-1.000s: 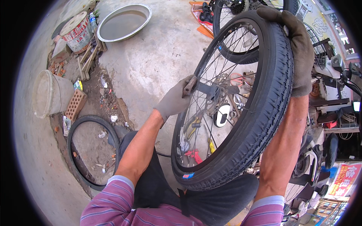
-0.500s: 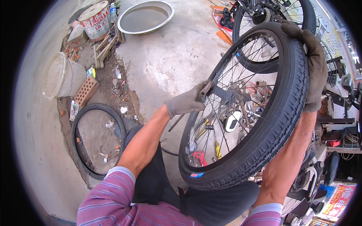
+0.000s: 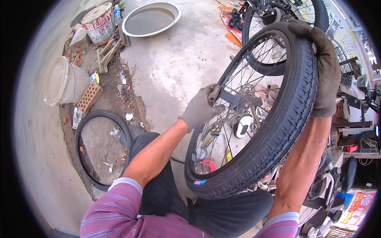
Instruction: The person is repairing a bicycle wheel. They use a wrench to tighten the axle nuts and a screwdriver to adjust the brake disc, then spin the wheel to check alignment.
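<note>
A bicycle wheel (image 3: 254,158) with a black knobby tire stands tilted over my lap, its spokes and hub facing left. My right hand (image 3: 323,67), in a dark grey work glove, wraps over the tire's upper right side. My left hand (image 3: 200,109), in a lighter grey glove, is closed around a worn metal tire lever (image 3: 214,93) at the rim's left edge. Only the lever's broad end shows above the fingers; the rest is hidden. Several tools, including a yellow-handled one (image 3: 228,154), lie on the ground behind the spokes.
A loose tire (image 3: 80,160) lies on the ground at left, near a perforated brick (image 3: 90,97) and a whitish bucket (image 3: 59,83). Farther off are a basin of murky water (image 3: 133,31) and a paint-stained drum (image 3: 97,25). Another bicycle (image 3: 323,18) stands at the far right.
My left hand has turned and shifted slightly along the rim, hiding the lever's thin lower end seen earlier. The wheel and my right hand have moved a little left.
</note>
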Tool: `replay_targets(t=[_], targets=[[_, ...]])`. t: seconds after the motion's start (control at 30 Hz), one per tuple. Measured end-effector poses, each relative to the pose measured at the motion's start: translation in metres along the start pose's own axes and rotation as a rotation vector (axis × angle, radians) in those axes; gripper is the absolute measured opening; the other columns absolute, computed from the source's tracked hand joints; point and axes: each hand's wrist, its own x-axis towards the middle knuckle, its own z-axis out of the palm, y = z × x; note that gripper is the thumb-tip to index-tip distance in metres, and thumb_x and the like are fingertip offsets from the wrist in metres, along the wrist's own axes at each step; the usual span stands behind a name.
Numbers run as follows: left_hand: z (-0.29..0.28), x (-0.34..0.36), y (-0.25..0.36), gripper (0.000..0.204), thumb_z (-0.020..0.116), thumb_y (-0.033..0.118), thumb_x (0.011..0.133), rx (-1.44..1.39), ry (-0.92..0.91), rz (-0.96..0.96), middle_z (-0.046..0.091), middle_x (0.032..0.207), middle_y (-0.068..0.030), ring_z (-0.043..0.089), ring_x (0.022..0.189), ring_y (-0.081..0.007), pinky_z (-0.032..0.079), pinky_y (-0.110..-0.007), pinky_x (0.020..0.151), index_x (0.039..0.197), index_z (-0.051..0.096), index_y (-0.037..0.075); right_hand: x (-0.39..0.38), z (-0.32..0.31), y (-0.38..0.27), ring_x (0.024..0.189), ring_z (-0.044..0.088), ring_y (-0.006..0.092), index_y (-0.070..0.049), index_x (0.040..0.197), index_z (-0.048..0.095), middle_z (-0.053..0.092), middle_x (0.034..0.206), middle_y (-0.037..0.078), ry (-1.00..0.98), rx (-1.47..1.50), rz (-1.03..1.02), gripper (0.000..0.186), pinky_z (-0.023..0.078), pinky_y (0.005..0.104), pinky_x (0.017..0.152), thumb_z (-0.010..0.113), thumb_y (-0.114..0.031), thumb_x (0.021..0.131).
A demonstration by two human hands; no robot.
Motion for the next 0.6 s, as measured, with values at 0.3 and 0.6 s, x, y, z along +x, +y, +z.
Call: replay_targets(t=[0.3, 0.6], targets=[[0.006, -0.005, 0.007, 0.063, 0.067, 0.007, 0.084, -0.203, 0.026, -0.143, 0.067, 0.100, -0.0081, 0.062, 0.084, -0.0143, 0.050, -0.030, 0.073, 0.145, 0.051, -0.002, -0.007, -0.003, -0.044, 0.099, 0.070, 0.0213, 0.004, 0.133, 0.061, 0.073, 0.113, 0.014, 0.571, 0.886, 0.589, 0.037, 0.058, 0.0367, 0.091, 0.053, -0.017, 0.103], [0.006, -0.005, 0.010, 0.057, 0.061, 0.007, 0.086, -0.141, 0.007, -0.101, 0.058, 0.086, -0.0005, 0.053, 0.068, -0.0083, 0.043, -0.026, 0.059, 0.143, 0.054, 0.001, -0.219, 0.030, -0.037, 0.055, 0.050, 0.0058, 0.003, 0.141, 0.055, 0.071, 0.087, 0.007, 0.017, 0.555, 1.255, 0.044, 0.042, 0.0216, 0.052, 0.049, -0.019, 0.103]])
